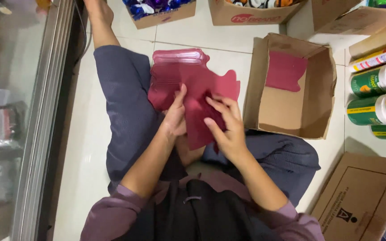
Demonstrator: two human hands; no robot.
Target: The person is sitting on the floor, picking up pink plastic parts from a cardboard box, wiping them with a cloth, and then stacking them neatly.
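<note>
- Maroon pouches (188, 80), a stack, lie on my lap above the tiled floor (86, 147).
- My left hand (175, 117) and right hand (226, 129) both pinch the top pouch.
- Just beside, an open cardboard box (291, 116) holds one more.

The flat bags (202, 93) are plain dark red. Right of them, the open box (322, 89) is brown cardboard with one red bag (284, 70) inside. Further right, the cans (376, 96) are green with yellow bands.
</note>
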